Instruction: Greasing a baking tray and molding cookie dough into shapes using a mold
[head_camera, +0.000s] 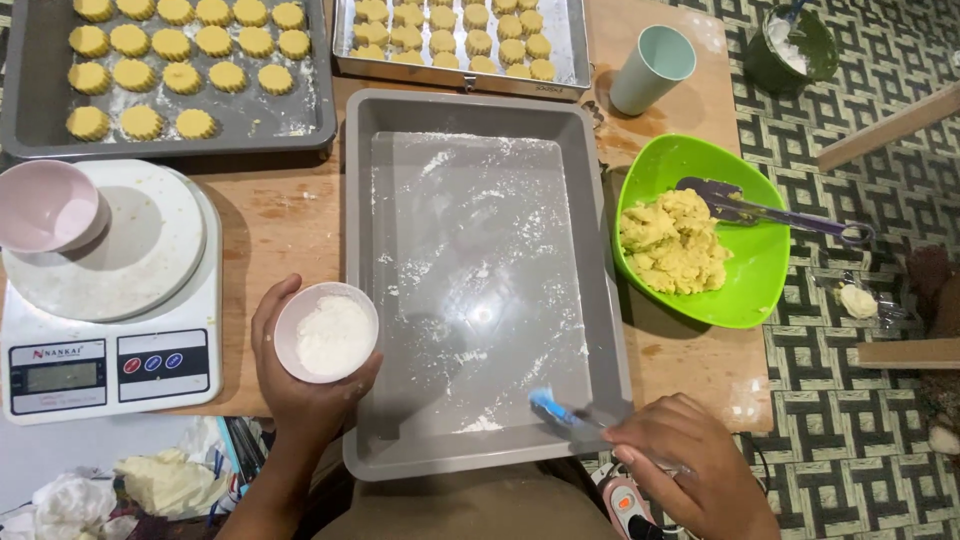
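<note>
Your left hand (300, 385) cups a small pink bowl of white flour (327, 333) at seven o'clock, fingers wrapped around it. Your right hand (690, 465) at five o'clock is closed on a blue-tipped brush (553, 409), its tip resting on the floor of the floured grey baking tray (470, 290) at centre. At three o'clock sits a green bowl of yellow dough (700, 235); at nine, a kitchen scale (110, 300). Trays of cut cookies (170, 60) lie at eleven and twelve o'clock on the table (280, 215).

Wooden table (290, 215) with trays (600, 300), scale (110, 370), green bowl (750, 290)
</note>
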